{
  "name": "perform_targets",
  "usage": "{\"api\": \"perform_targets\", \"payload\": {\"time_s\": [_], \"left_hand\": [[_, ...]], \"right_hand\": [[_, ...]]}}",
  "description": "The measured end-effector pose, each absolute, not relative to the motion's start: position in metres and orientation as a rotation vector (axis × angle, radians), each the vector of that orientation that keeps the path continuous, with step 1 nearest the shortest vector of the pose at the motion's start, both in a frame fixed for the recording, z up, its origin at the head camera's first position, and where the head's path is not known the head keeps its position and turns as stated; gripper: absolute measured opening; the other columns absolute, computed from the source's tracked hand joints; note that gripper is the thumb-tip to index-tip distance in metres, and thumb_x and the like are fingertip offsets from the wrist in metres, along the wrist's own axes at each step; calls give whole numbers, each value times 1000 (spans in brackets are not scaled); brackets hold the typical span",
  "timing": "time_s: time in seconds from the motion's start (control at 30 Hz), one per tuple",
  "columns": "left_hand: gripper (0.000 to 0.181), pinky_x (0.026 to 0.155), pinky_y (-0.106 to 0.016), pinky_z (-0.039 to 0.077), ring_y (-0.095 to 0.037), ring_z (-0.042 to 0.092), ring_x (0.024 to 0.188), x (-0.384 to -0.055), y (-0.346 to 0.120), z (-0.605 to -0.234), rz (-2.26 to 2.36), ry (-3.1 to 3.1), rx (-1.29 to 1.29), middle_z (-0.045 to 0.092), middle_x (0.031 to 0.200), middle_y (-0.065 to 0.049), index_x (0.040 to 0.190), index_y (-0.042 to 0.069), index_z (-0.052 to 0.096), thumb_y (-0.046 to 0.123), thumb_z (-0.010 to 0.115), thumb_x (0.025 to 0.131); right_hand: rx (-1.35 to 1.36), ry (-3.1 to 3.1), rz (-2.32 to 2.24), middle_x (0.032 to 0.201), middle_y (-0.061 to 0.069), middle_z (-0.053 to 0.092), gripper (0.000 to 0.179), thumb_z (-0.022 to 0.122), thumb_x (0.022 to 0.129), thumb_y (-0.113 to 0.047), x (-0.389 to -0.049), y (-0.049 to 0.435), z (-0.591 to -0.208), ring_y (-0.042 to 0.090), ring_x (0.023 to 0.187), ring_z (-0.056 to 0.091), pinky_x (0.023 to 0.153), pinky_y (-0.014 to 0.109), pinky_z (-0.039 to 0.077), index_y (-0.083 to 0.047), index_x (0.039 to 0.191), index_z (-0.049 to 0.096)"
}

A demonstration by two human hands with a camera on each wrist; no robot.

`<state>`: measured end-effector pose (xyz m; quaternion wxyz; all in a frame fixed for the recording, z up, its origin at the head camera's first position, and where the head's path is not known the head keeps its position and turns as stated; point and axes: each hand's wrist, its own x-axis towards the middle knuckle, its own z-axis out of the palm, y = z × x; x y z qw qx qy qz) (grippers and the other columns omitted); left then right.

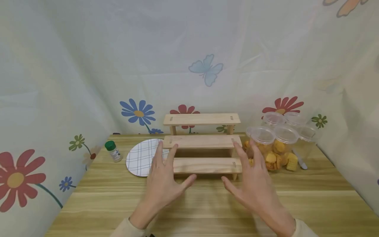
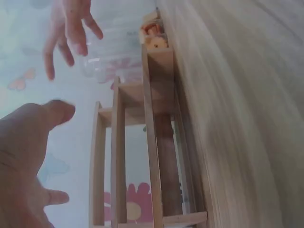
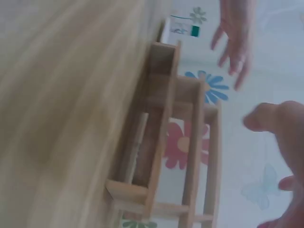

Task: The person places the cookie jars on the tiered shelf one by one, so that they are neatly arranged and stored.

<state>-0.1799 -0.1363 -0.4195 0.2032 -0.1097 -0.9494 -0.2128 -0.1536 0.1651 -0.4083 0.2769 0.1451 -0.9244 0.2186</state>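
Currently, your left hand (image 1: 164, 182) and your right hand (image 1: 256, 184) are both spread wide, thumbs turned inward toward each other, and neither has hold of anything. Both wrist views show a gap between your fingers and the pale, unpainted wooden three-tier rack (image 1: 201, 141), which stands upright beyond them (from the head, your fingertips overlap its ends, so it looks closer to contact than it is). Your cuffs are cream-coloured.

You have the rack near the middle of the table's far part, its long axis running left to right, roughly parallel to the back edge. Its steps come down toward you: the highest shelf is at the back, the lowest at the front, nearest your thumbs.

Just left of the rack, partly behind your left hand, lies a round white plate with a dark grid pattern (image 1: 139, 158). Farther left stands a small clear bottle with a green cap (image 1: 113, 152). On your right, beyond your right hand, clear plastic lidded jars (image 1: 285, 135) cluster together, with yellow and orange snack pieces showing in the front ones. Everything stands on a wood-grained yellowish-brown table (image 1: 207, 214), before a white cloth backdrop printed with flowers and butterflies (image 1: 148, 49).
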Motion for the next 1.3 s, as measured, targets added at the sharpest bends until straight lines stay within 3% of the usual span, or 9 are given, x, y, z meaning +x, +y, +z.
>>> {"api": "perform_targets", "payload": {"time_s": [0.07,0.13,0.27,0.37,0.47,0.57,0.9,1.17,1.3], "left_hand": [[103,110,-73,58,-54,48,152,-185,-143,-418,-701,-2597,-278,21,180,-24,169,18,45,67,86,88],[88,99,-70,64,-52,59,141,-191,-150,-419,-793,-2563,-242,35,172,-24,162,14,53,55,88,91],[65,99,-62,64,-46,65,127,-205,-165,-429,-979,-2560,-171,54,152,-25,150,8,64,36,86,95],[53,96,-54,64,-42,68,118,-213,-174,-439,-1095,-2583,-127,62,137,-26,143,6,68,29,83,97],[45,88,-47,65,-36,73,106,-218,-179,-446,-1162,-2596,-98,68,129,-26,137,5,72,25,82,99],[40,84,-41,67,-31,76,99,-221,-182,-451,-1220,-2606,-68,74,126,-23,135,6,74,24,82,100],[33,73,-26,66,-19,74,89,-228,-193,-466,-1568,-2557,-26,77,109,-12,134,12,74,14,82,102],[41,77,-34,72,-26,78,93,-232,-197,-477,-1893,-2427,-41,76,107,-16,141,6,68,11,83,103],[41,79,-33,72,-25,77,93,-234,-198,-479,-1946,-2417,-48,75,106,-17,141,6,68,9,82,103]], "right_hand": [[431,-2375,687,169,30,33,117,98,83,-31,-158,171,-400,53,136,55,88,72,65,-23,177,28],[471,-2255,778,162,29,43,108,96,83,-23,-162,182,-392,48,129,60,90,64,64,-16,173,36],[509,-2040,897,155,25,56,95,92,83,-18,-172,212,-376,38,132,61,108,35,58,-5,165,46],[487,-1922,1000,157,16,58,91,90,81,-5,-178,238,-364,27,142,58,117,15,49,0,162,49],[392,-1870,1117,159,2,54,91,86,79,13,-179,263,-353,19,147,52,121,16,47,0,161,49],[259,-1864,1195,161,-6,51,93,83,81,19,-181,287,-347,18,148,51,123,17,45,-5,164,46],[14,-1859,1306,158,-3,54,89,80,92,15,-207,355,-371,18,146,52,123,14,42,-13,167,41],[83,-1793,1771,150,-6,59,84,75,96,19,-219,386,-415,9,137,56,115,7,47,-12,167,42],[80,-2002,1689,148,-14,58,80,77,101,7,-221,399,-439,1,131,55,109,2,47,-15,169,42]]}}
